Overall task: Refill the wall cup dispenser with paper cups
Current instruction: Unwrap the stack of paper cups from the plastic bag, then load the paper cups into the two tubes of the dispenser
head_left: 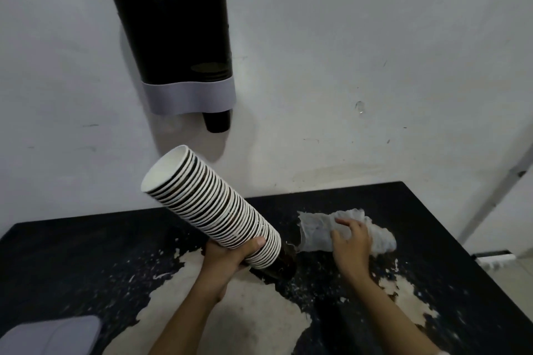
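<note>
A long stack of nested paper cups [213,204], black with white rims, tilts up to the left, its open end facing the wall. My left hand [227,256] grips the stack near its lower end. The wall cup dispenser [176,37], black with a grey band, hangs on the white wall above the stack; one black cup [217,121] pokes out of its bottom. My right hand [350,242] rests on a crumpled clear plastic wrapper [320,230] lying on the table, fingers curled over it.
The black table [86,253] has large worn patches of bare pale surface. A grey lid-like object [49,334] sits at the front left corner. A white strip [494,259] lies beyond the table's right edge.
</note>
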